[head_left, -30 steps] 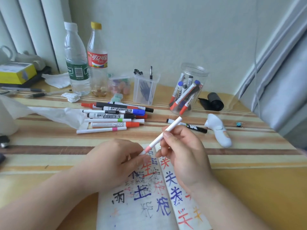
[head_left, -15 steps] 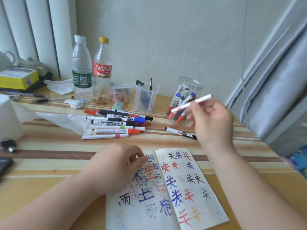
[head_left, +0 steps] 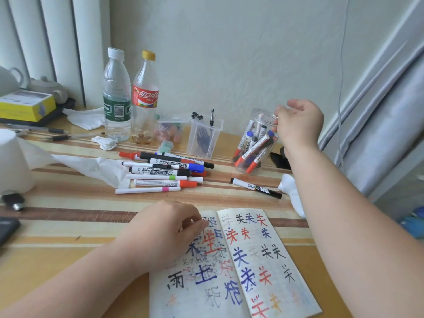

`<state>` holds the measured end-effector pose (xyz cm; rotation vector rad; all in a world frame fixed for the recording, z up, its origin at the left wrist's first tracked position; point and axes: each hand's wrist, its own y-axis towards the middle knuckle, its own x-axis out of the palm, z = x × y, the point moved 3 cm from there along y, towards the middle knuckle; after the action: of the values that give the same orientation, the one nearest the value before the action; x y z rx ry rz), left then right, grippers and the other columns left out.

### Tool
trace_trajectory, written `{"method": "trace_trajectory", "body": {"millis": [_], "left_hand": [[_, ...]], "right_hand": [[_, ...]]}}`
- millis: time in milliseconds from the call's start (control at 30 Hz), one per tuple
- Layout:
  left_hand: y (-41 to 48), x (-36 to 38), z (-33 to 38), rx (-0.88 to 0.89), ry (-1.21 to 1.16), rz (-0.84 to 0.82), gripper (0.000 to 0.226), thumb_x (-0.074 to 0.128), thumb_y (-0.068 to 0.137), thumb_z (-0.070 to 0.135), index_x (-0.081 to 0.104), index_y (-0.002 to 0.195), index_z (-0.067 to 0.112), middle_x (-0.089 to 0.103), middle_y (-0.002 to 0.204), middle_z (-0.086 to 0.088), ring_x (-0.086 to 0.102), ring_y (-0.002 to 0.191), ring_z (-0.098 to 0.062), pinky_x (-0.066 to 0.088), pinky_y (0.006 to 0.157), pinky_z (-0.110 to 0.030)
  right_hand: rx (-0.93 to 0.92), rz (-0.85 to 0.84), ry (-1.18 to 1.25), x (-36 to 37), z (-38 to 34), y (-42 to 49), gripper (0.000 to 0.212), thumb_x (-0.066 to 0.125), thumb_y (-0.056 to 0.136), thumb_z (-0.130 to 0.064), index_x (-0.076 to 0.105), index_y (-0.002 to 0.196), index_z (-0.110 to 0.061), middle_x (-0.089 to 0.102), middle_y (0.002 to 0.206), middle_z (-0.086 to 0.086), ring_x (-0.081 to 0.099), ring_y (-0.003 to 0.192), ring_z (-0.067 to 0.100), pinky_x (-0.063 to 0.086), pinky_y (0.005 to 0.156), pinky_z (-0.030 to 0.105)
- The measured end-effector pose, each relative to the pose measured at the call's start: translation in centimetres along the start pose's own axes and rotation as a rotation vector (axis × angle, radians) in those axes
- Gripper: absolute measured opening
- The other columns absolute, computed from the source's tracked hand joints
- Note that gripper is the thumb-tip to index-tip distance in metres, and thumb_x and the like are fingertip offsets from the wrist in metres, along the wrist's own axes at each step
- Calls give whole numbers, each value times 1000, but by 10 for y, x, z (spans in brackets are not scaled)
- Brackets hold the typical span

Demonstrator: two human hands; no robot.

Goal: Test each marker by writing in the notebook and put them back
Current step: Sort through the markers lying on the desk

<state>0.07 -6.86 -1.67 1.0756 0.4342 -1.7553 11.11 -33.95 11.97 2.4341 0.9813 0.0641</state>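
An open notebook [head_left: 263,260] covered in black, blue and red characters lies at the near edge of the table. My left hand [head_left: 165,230] rests on its left page, fingers curled together, with nothing visible in them. My right hand [head_left: 298,125] is at the rim of a clear plastic jar [head_left: 257,154] holding several markers, its fingers loosely apart. A thin white marker [head_left: 260,121] stands in the jar just under those fingers. Several more markers lie in a loose pile [head_left: 165,173] behind the notebook. One black-capped marker [head_left: 255,187] lies alone between the pile and the jar.
Two plastic bottles [head_left: 117,97] [head_left: 145,97] and a small clear box of refills [head_left: 205,136] stand at the back. Crumpled tissue [head_left: 91,166] and a paper roll [head_left: 11,161] lie to the left. A white device [head_left: 292,193] sits under my right forearm.
My right hand carried the thin white marker from above the notebook to the jar and let it go there. My left hand stayed on the notebook.
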Motion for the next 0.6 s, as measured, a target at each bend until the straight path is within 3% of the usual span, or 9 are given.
{"method": "trace_trajectory", "body": {"millis": [67,133,200,300,433,500,600], "left_hand": [[0,0,0,3,0,-10,32,48,97,60,69,97,36,63,80,19,59,77,-5,46,64,-21],[0,0,0,10,6,-16,32,48,97,59,69,97,35,63,81,19,58,76,-5,47,65,-23],[0,0,0,19,8,-17,33,49,98,58,70,97,33,63,81,17,58,75,-5,50,68,-28],[-1,0,0,34,1,-15,32,51,98,57,70,96,31,64,80,14,57,73,-7,52,70,-34],[-2,-1,1,50,-11,-5,25,56,97,49,70,94,28,65,78,10,53,71,-12,47,66,-34],[-4,-2,3,61,-14,-7,23,59,97,44,70,92,25,56,71,11,47,69,-14,39,62,-32],[-5,-3,2,43,-32,-10,19,60,97,42,71,94,26,45,65,17,43,66,-10,33,62,-28]], "right_hand": [[-37,10,-77,3,6,-14,12,68,82,-21,60,90,-23,71,83,2,70,61,14,62,66,43],[-43,-90,-170,11,12,-38,7,68,82,-19,62,85,-23,71,81,0,70,65,12,60,63,33],[-88,-330,-288,27,20,-72,11,70,86,-17,64,81,-24,70,79,-4,67,65,8,56,59,25],[-257,-706,-469,53,25,-126,17,72,86,-17,64,76,-28,65,73,-13,62,69,5,53,67,24],[-471,-1011,-544,82,22,-169,11,68,86,-15,72,89,-25,55,71,-18,54,70,5,48,69,25],[-542,-1115,-582,94,19,-177,15,68,87,-16,73,98,-24,50,71,-20,49,70,2,37,63,10],[-599,-1199,-632,107,15,-180,18,67,89,-16,73,105,-23,52,78,-20,47,75,2,30,60,5]]}}
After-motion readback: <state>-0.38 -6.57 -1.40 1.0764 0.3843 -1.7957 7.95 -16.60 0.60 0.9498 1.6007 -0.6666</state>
